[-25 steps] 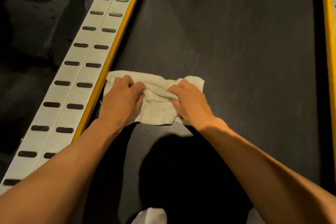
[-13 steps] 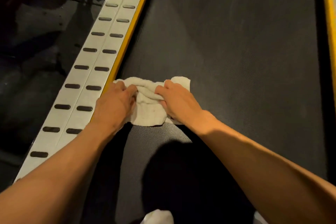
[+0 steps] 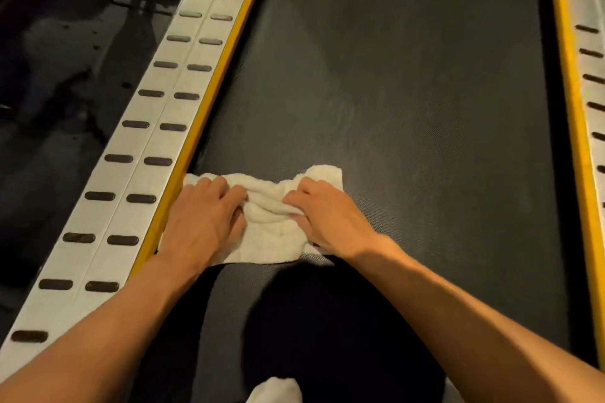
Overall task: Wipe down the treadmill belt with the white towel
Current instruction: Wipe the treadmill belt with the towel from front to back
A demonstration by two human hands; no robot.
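The white towel [image 3: 268, 222] lies bunched on the dark treadmill belt [image 3: 393, 91], close to the belt's left edge. My left hand [image 3: 203, 222] presses down on the towel's left part, right beside the yellow strip. My right hand [image 3: 330, 219] presses on its right part, fingers curled into the folds. Between the two hands the cloth is wrinkled up. One corner of the towel sticks out beyond my right fingers.
A pale side rail with dark oval grip pads [image 3: 157, 127] runs along the left, edged by a yellow strip [image 3: 209, 101]. A matching yellow strip [image 3: 573, 108] and rail border the right. A dark floor [image 3: 59, 91] lies left of the treadmill. A white sock tip [image 3: 275, 391] shows at the bottom.
Both hands and the towel have slid a little forward along the belt's left edge, then spread slightly apart. The camera view has shifted, showing the right rail.
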